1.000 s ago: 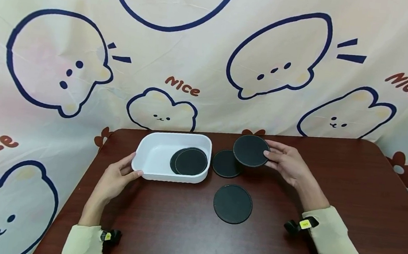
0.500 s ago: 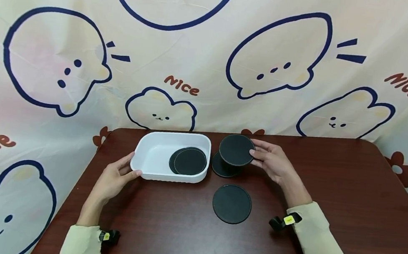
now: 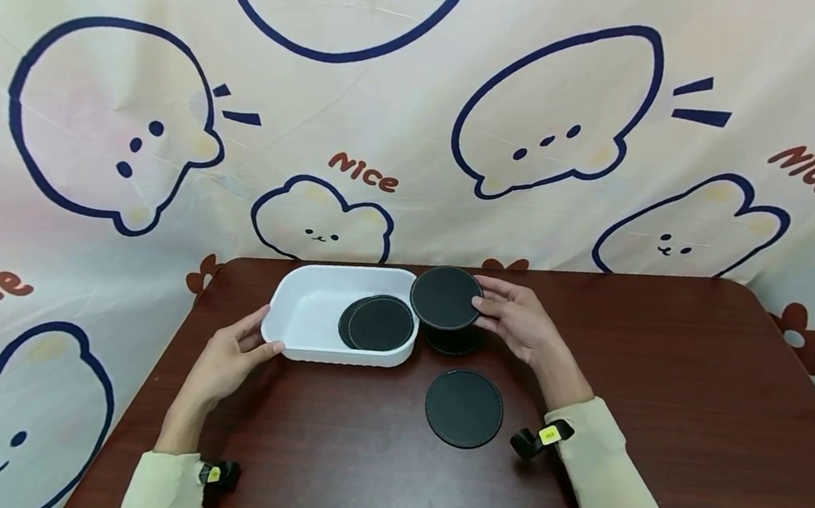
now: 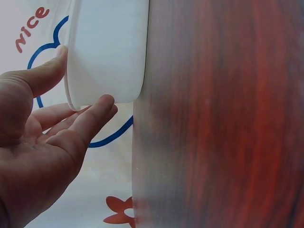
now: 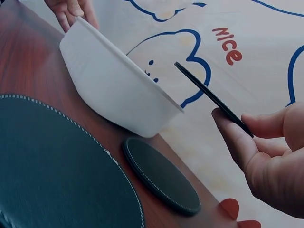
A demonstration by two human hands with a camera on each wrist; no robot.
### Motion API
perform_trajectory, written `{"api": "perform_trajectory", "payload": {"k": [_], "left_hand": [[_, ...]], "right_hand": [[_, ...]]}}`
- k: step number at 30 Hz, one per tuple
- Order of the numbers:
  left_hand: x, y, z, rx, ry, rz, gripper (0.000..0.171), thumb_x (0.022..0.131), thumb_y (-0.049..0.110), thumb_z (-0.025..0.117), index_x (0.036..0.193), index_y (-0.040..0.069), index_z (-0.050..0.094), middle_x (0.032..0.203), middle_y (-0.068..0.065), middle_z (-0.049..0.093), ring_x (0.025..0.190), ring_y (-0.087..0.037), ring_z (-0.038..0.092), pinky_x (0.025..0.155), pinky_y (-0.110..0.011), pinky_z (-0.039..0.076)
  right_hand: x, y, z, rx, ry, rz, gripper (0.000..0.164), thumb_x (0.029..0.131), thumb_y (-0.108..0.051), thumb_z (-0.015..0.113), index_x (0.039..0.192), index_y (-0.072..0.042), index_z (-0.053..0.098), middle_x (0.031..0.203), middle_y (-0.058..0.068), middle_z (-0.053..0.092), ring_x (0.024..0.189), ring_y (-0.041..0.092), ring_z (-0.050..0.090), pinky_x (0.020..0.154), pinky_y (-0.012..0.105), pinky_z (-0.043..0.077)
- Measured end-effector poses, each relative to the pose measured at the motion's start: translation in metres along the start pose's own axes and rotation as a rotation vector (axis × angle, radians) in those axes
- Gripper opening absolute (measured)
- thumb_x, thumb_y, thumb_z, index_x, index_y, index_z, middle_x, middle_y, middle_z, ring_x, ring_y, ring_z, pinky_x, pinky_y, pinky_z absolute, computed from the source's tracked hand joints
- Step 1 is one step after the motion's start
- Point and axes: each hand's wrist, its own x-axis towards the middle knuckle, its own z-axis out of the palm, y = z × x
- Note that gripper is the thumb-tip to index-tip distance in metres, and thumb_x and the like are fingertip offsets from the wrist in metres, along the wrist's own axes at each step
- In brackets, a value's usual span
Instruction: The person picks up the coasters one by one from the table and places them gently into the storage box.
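My right hand (image 3: 517, 317) pinches a round black coaster (image 3: 445, 298) by its right edge, thumb on top and fingers beneath. The coaster is tilted and held above the right rim of a white plastic tub (image 3: 311, 302). Inside the tub lie black coasters (image 3: 382, 324), one overlapping another. My left hand (image 3: 228, 355) holds the tub's near left corner between thumb and fingers; in the left wrist view the fingertips (image 4: 107, 100) touch its end wall. On the table, a black coaster (image 3: 454, 341) beside the tub is partly hidden under the held one. Another coaster (image 3: 464, 409) lies nearer.
The dark brown wooden table (image 3: 338, 464) carries everything. Behind it hangs a pale cloth backdrop (image 3: 421, 138) with cartoon outlines, close to the table's back edge. A black wrist camera (image 3: 541, 438) sits on the right wrist and another camera (image 3: 219, 476) on the left.
My right hand has carried the coaster leftward, from right of the tub to over its right rim, passing above the coaster on the table. My left hand and the tub stay in place.
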Motion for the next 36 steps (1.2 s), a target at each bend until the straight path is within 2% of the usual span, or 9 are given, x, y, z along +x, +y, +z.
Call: {"api": "perform_trajectory", "payload": {"k": [10,21,36], "left_hand": [[-0.001,0.000,0.002,-0.001,0.000,-0.001,0.082,0.104,0.018,0.074,0.170,0.007,0.027,0.172,-0.026,0.035,0.149,-0.042,0.051,0.108,-0.044,0.050],[0.000,0.002,0.001,-0.007,-0.010,-0.003,0.082,0.103,0.018,0.074,0.170,0.007,0.028,0.172,-0.025,0.034,0.148,-0.041,0.051,0.109,-0.045,0.051],[-0.001,-0.001,-0.001,-0.001,-0.008,0.007,0.082,0.103,0.016,0.074,0.170,0.007,0.028,0.172,-0.026,0.034,0.148,-0.041,0.052,0.109,-0.045,0.052]], "right_hand": [[0.008,0.004,0.018,0.038,-0.024,-0.006,0.058,0.110,-0.001,0.054,0.166,-0.004,0.038,0.162,0.030,0.047,0.104,0.004,0.076,0.087,0.020,0.063],[0.015,0.009,0.037,0.044,-0.050,0.004,0.057,0.111,-0.002,0.055,0.165,-0.004,0.040,0.164,0.027,0.047,0.109,0.006,0.076,0.092,0.023,0.063],[0.028,0.015,0.073,0.057,-0.060,0.028,0.055,0.109,0.000,0.057,0.162,-0.004,0.045,0.159,0.026,0.054,0.110,0.011,0.075,0.090,0.026,0.064]]}}
